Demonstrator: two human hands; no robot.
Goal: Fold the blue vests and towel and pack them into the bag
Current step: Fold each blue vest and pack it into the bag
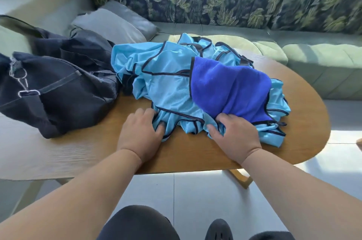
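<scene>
1. Far left on the wooden table (195, 153): we note the dark bag (56, 90), slumped on its side, with a metal ring and buckle visible on its strap. Its right end touches the vest pile.
2. Behind the bag, a grey cushion (115, 24) lies on the green sofa (313, 59), whose backrest carries a leaf print.
3. Left hand (142, 132): it rests on the table at the near left edge of the light-blue vests (168, 83). Fingers are curled into the black-trimmed hem, bunching the fabric under the fingertips; we read this as a grip on the vests.
4. Centre of the table: the vests lie unfolded in one crumpled heap. We cannot tell how many there are.
5. Right hand (235, 134): it sits at the near right edge of the heap, thumb and fingers pinching a fold of vest fabric just below the towel.
6. On top of the heap, right of centre: the dark-blue towel (231, 86), draped and unfolded, its near edge touching the right hand's fingers.
7. Right end of the table: bare wood, sunlit.
</scene>
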